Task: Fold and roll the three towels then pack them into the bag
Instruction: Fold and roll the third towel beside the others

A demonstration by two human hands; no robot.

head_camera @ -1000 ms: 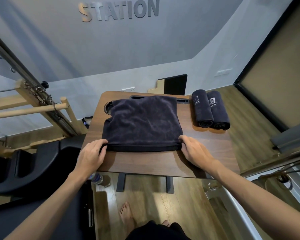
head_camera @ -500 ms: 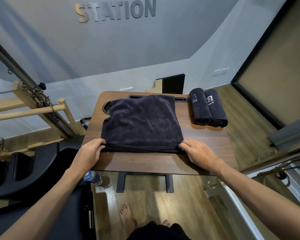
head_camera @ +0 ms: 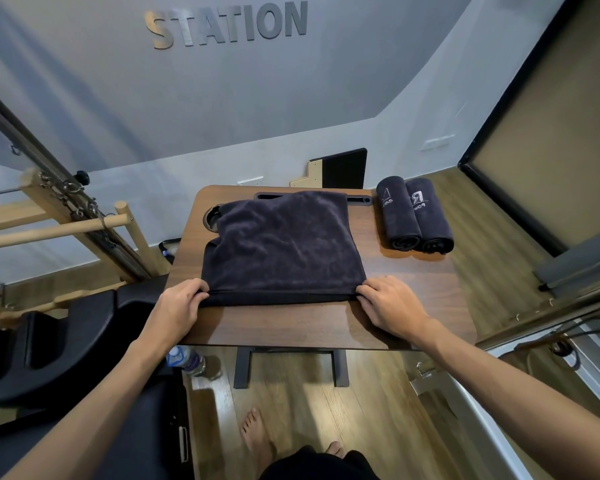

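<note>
Head view: dark folded towel [head_camera: 284, 247] is lying flat mid-table [head_camera: 291, 327], roughly square, slightly wider at the near hem than at the far end. Near hem is running left-right, parallel to the table's front edge; the far edge is covering part of a slot and the left far corner is overlapping the cup recess [head_camera: 211, 216].

Left hand [head_camera: 177, 306] is pinching the near-left corner, fingers curled round the hem. Right hand [head_camera: 392, 303] is gripping the near-right corner the same way, fingertips tucked at the hem. Both palms are facing down, wrists just above the bare wood.

Two rolled towels [head_camera: 414, 214] are sitting at the far-right of the table, touching side by side, long axes running near-to-far, coil ends facing the person, white lettering on top.

Water bottle [head_camera: 184, 360] is standing on the floor below the table's left edge. No bag identifiable in frame.
</note>
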